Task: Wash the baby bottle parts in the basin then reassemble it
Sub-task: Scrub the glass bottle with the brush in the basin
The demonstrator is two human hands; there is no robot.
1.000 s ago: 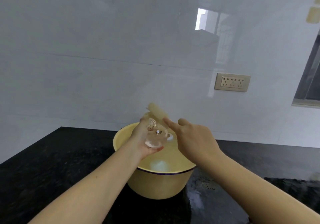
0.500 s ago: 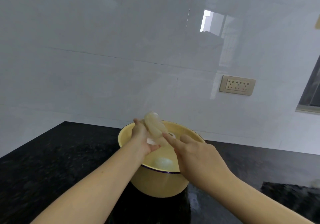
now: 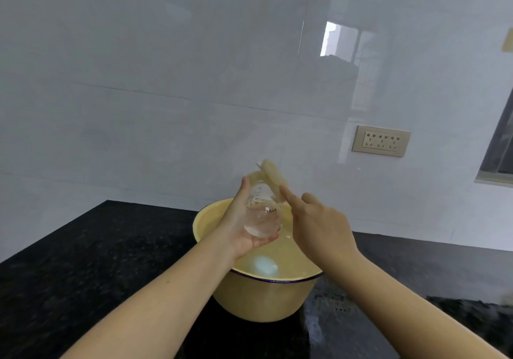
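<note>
**Bottle held over the basin**

The clear baby bottle point(image 3: 262, 214) was tilted above the yellow basin point(image 3: 263, 300), base toward the camera, with the left hand point(image 3: 238, 228) curling its fingers around it. A pale sponge brush point(image 3: 273, 175) rose at the bottle's far end, and the right hand point(image 3: 319, 228) pinched its lower part between index finger and thumb. The basin held water and stood on the black tabletop point(image 3: 97, 261).

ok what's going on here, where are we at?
A person is washing over the yellow basin. The left hand grips the clear bottle, tilted, above the water. The right hand has its index finger against a pale sponge-like piece at the bottle's far end; its grip is unclear. Another whitish part sits underwater. Looks like washing, not reassembly.
</note>
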